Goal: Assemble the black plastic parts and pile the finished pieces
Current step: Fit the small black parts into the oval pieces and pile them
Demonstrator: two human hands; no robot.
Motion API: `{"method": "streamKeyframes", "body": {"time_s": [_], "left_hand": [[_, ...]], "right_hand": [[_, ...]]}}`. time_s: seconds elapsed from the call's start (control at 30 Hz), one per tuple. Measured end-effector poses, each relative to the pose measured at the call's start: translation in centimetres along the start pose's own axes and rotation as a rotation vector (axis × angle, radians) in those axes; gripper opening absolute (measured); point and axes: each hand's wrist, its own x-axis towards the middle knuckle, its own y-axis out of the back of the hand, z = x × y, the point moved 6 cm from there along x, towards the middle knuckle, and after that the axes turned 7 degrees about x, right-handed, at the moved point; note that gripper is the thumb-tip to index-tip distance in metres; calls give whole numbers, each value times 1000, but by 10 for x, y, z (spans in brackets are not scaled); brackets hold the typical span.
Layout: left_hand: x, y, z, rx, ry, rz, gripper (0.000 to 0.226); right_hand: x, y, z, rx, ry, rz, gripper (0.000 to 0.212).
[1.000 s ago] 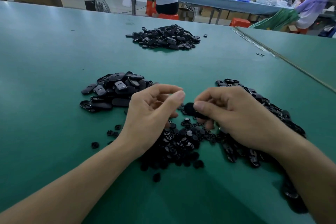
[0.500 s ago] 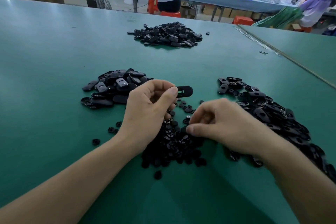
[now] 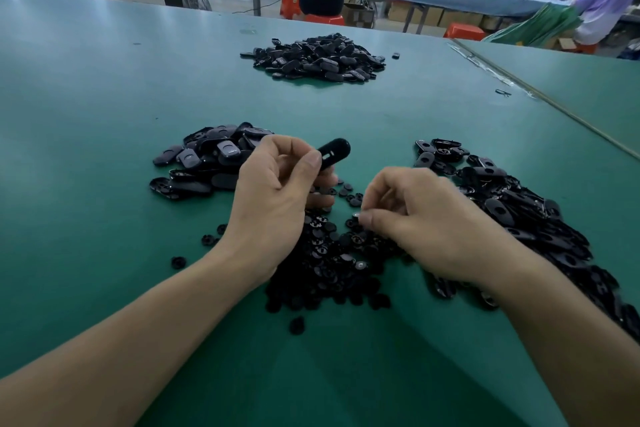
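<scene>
Fingers and thumb of your left hand (image 3: 273,204) pinch one oval shell (image 3: 334,150), held above the table (image 3: 86,149). Curled fingertips of your right hand (image 3: 427,230) pinch a small disc (image 3: 356,215) atop the disc heap (image 3: 332,269), between the finished pile (image 3: 207,163) and shell heap (image 3: 519,215).

Wide bare worktop (image 3: 86,97) lies along the left edge and in the band between the far pile (image 3: 318,57) and the three nearer heaps. The left pile (image 3: 207,163), the middle heap of round parts (image 3: 329,270) and the right pile (image 3: 526,218) sit close together. Their narrow gaps are blocked by the left hand (image 3: 273,204), gripping an oval piece (image 3: 334,151), and the right hand (image 3: 426,229), curled over the heap. At the near edge, bare green shows between the arms.
</scene>
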Motion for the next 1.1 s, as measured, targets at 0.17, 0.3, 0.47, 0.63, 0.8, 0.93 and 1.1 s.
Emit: {"method": "streamKeyframes", "body": {"time_s": [0.17, 0.3, 0.47, 0.63, 0.8, 0.93, 1.1], "left_hand": [[0, -1, 0, 56, -5, -22, 18], [-1, -1, 3, 91, -29, -45, 20], [-4, -3, 6, 150, -70, -63, 11], [-3, -3, 8, 214, -116, -72, 16], [-3, -5, 6, 211, -64, -111, 27], [-3, -5, 7, 167, -64, -88, 21], [-4, -4, 7, 145, -56, -56, 7]], "right_hand": [[-1, 11, -8, 197, 80, 125, 12], [-2, 13, -13, 292, 135, 158, 14], [0, 12, -11, 371, 128, 189, 9], [0, 12, -13, 479, 150, 181, 9], [0, 12, -11, 518, 124, 190, 10], [0, 10, -11, 535, 94, 175, 10], [2, 6, -7, 605, 38, 139, 11]]}}
